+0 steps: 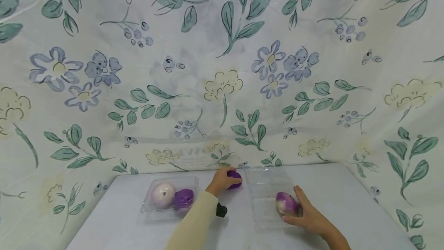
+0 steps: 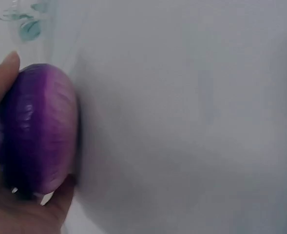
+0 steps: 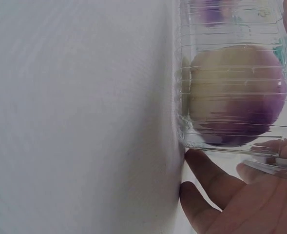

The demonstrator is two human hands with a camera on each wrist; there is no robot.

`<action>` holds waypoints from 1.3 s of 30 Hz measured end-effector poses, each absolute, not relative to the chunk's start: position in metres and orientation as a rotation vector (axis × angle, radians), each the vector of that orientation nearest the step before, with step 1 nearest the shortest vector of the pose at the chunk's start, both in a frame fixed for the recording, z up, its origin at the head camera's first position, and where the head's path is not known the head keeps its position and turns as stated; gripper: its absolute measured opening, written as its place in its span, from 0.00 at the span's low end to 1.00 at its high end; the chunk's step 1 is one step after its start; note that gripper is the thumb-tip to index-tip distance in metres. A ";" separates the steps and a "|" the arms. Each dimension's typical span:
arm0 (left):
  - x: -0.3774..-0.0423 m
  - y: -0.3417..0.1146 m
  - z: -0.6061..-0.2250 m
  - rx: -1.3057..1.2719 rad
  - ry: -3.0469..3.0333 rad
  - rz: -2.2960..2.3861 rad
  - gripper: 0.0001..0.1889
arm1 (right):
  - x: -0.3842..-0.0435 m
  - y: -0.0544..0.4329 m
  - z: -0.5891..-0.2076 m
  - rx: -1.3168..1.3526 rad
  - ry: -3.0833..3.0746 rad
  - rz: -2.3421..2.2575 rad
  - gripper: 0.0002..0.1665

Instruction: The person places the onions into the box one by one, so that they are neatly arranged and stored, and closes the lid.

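My left hand [image 1: 221,181] grips a rounded purple onion-like vegetable [image 1: 234,179] near the back of the table. The left wrist view shows the vegetable [image 2: 41,129] between the thumb and the fingers, dark purple on one side and pinker on the other. My right hand [image 1: 310,217] is spread at the right side of a clear plastic tray [image 1: 267,215]. A purple-and-white turnip-like vegetable [image 1: 286,204] lies in that tray. Through the tray's ridged wall it shows in the right wrist view, with the fingers [image 3: 216,183] low against the outside.
To the left, another clear plastic container [image 1: 149,204] holds a pale pink round vegetable [image 1: 163,195] and a purple one [image 1: 183,199]. A small black object [image 1: 221,210] shows beside the left sleeve. Flowered cloth [image 1: 222,134] hangs behind the white table [image 1: 114,219].
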State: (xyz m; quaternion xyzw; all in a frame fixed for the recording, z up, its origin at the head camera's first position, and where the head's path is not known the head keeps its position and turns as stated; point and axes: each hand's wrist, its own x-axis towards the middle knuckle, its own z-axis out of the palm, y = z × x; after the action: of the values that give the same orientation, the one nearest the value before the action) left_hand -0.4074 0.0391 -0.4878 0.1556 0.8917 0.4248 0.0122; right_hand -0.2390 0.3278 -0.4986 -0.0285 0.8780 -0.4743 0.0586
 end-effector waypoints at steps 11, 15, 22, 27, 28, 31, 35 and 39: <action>-0.389 0.040 -0.499 0.505 2.685 1.390 0.29 | -0.232 0.325 -0.503 -0.081 2.688 -1.392 0.71; -0.390 0.041 -0.502 0.523 2.691 1.403 0.28 | -0.234 0.326 -0.504 -0.079 2.695 -1.373 0.71; -0.388 0.046 -0.495 0.464 2.686 1.400 0.23 | -0.237 0.327 -0.504 -0.064 2.672 -1.379 0.71; -0.388 0.050 -0.494 0.380 2.693 1.420 0.22 | -0.238 0.327 -0.500 -0.078 2.668 -1.387 0.71; -0.388 0.051 -0.494 0.365 2.692 1.425 0.22 | -0.238 0.328 -0.500 -0.081 2.670 -1.384 0.71; -0.389 0.054 -0.496 0.334 2.686 1.436 0.22 | -0.239 0.329 -0.498 -0.071 2.671 -1.365 0.71; -0.386 0.056 -0.497 0.331 2.692 1.448 0.21 | -0.239 0.329 -0.497 -0.051 2.657 -1.361 0.71; -0.381 0.055 -0.496 0.309 2.701 1.466 0.21 | -0.238 0.327 -0.498 -0.053 2.642 -1.378 0.71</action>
State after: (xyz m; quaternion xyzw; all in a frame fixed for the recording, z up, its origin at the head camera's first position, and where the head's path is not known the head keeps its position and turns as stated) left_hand -0.3811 0.0545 -0.4957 0.1001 0.8743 0.4743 0.0263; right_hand -0.2385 0.3272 -0.4977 -0.0177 0.8836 -0.4610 0.0807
